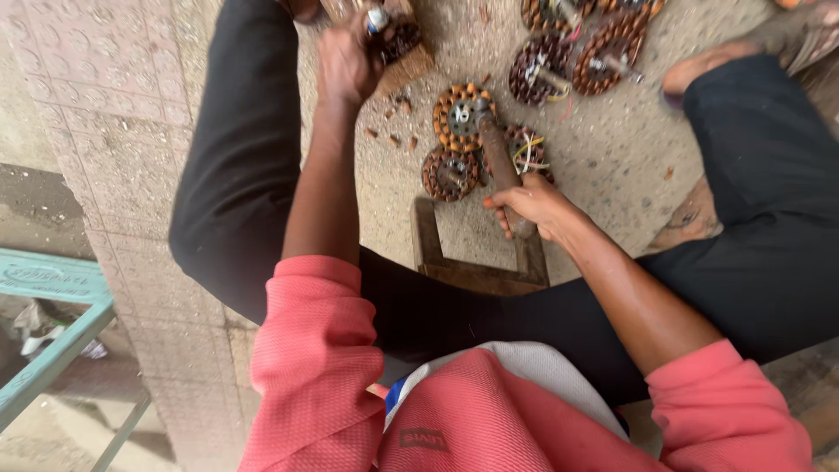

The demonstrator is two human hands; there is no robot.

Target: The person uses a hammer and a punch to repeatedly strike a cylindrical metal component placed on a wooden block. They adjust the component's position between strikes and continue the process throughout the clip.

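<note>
1. I see my right hand [533, 205] clamped around the wooden handle of a hammer [498, 157], whose metal head sits over a round copper coil [463, 118] on the concrete floor [612, 157].
2. My left hand [348, 61] is closed on a small metal tool [377, 19] at the top edge of the view, pressed against another dark coil [398, 39] that rests on a wooden block [415, 61].
3. The two hands are well apart, the left one up by the block, the right one lower and nearer my body.
4. Two more coils [450, 173] lie just beside the one under the hammer head, one with yellow and white wires showing.
5. Further off, toward the top right, lies a second cluster of coils [577, 61].
6. Small brown scraps [393, 140] are scattered between the block and the coils.
7. A low wooden stool [476, 271] sits between my legs.
</note>
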